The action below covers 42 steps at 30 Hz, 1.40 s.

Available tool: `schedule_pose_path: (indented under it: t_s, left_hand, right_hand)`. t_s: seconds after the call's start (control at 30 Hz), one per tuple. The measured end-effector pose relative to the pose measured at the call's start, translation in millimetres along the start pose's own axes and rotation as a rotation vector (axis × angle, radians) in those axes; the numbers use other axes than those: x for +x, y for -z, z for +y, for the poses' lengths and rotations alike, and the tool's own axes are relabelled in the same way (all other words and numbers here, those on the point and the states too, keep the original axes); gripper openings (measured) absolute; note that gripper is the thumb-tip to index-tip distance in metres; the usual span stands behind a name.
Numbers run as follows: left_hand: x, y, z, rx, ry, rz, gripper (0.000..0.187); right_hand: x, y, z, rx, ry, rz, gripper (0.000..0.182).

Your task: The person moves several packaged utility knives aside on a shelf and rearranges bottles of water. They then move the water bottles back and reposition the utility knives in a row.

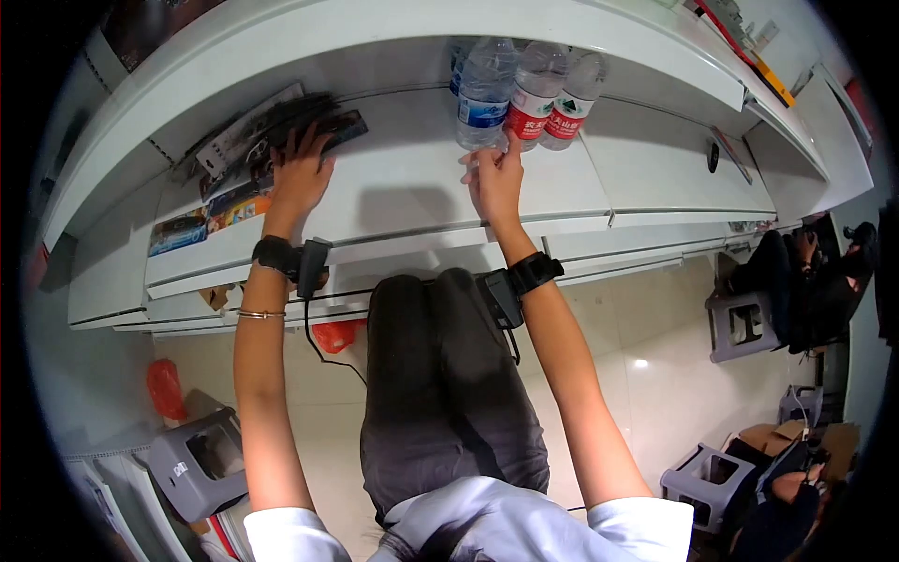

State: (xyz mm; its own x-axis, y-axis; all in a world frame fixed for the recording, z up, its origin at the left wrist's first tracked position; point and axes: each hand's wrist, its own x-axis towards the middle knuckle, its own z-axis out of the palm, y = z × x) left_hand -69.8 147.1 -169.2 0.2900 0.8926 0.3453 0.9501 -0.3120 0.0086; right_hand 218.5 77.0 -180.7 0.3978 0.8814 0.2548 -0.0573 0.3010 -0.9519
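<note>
While the lap in dark trousers (431, 375) is seen nearest, both bare forearms are stretched forward past it, a dark strapped device (535, 273) being worn on the right wrist and a similar band (277, 254) on the left. Beyond the lap, a white worktop (393, 201) is reached by both hands.

The right hand (498, 178) is held at the foot of a group of clear plastic bottles, with its fingers parted: the thumb is turned out to the left and one finger is extended toward the bottle with a red label (530, 108). No closed grip is seen; whether that bottle is touched or only overlapped cannot be told. Just left of it the bottle with a blue label (483, 108) is placed, straight ahead of the right hand, and a second red-labelled bottle (569, 108) is set to the right. All three are stood upright, long axes vertical, and are much nearer to the right hand than to the left.

The left hand (298, 178) is laid, fingers spread, over the dark flat packets (245, 150), nothing being visibly clasped; by its wrist an orange packet (239, 208) is seen.

Well off to the right, a co-worker (824, 281) is seated on a grey stool (740, 323).
</note>
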Motion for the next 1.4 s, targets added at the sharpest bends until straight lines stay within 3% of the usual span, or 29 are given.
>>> schedule_pose_path:
  t_s: [0.1,0.2,0.3,0.4,0.43,0.57,0.77,0.93,0.97,1.07,1.1,1.3,1.4]
  left_hand:
    - [5.6,3.1,31.4,0.084,0.047,0.059,0.055]
    - [23.5,6.4,71.8,-0.095,-0.266,0.125,0.064]
    - [43.5,16.5,125.5,-0.711,-0.337,0.000,0.072]
    - [58.5,7.4,159.8,-1.063,-0.231,-0.006,0.073]
    - [63.0,4.1,165.5,-1.032,-0.099,0.005,0.076]
    - [69.3,-25.7,167.3,-1.056,-0.112,0.254,0.076]
    - [73.4,-28.1,147.6,-0.917,0.121,0.267,0.071]
    - [81.3,-30.0,106.5,-1.008,0.116,0.264,0.074]
    - [87.8,-44.9,94.3,-0.876,0.221,0.241,0.072]
    - [89.5,-45.2,80.2,-0.930,0.187,0.421,0.072]
    - [90.9,-45.2,72.8,-0.953,0.189,0.387,0.073]
    - [91.6,-55.2,63.2,-0.725,0.165,0.457,0.072]
    - [86.0,-43.3,66.0,-0.805,0.211,0.331,0.074]
  right_hand:
    - [-2.1,-1.6,-7.8,-0.041,-0.020,-0.014,0.053]
    - [-1.4,0.3,-5.6,-0.007,-0.022,-0.026,0.051]
    - [1.0,0.3,-1.7,0.013,-0.055,-0.051,0.046]
    - [3.4,0.8,3.1,-0.037,-0.044,-0.111,0.044]
    - [2.8,-1.0,-0.2,-0.061,-0.040,-0.113,0.043]
    - [6.2,0.0,-0.3,-0.234,-0.028,-0.181,0.048]
    - [5.9,-2.1,-19.8,-0.362,-0.058,-0.430,0.039]
    - [4.5,-4.0,-21.2,-0.297,-0.109,-0.430,0.039]
    - [4.9,-4.1,-21.2,-0.304,-0.121,-0.436,0.038]
    - [5.3,-4.2,-21.2,-0.280,-0.130,-0.455,0.037]
    - [5.2,-4.1,-20.9,-0.266,-0.124,-0.451,0.037]
    - [-0.9,-2.8,-15.9,-0.136,-0.085,-0.428,0.032]
    - [2.5,-2.5,-6.8,-0.004,0.010,-0.243,0.027]
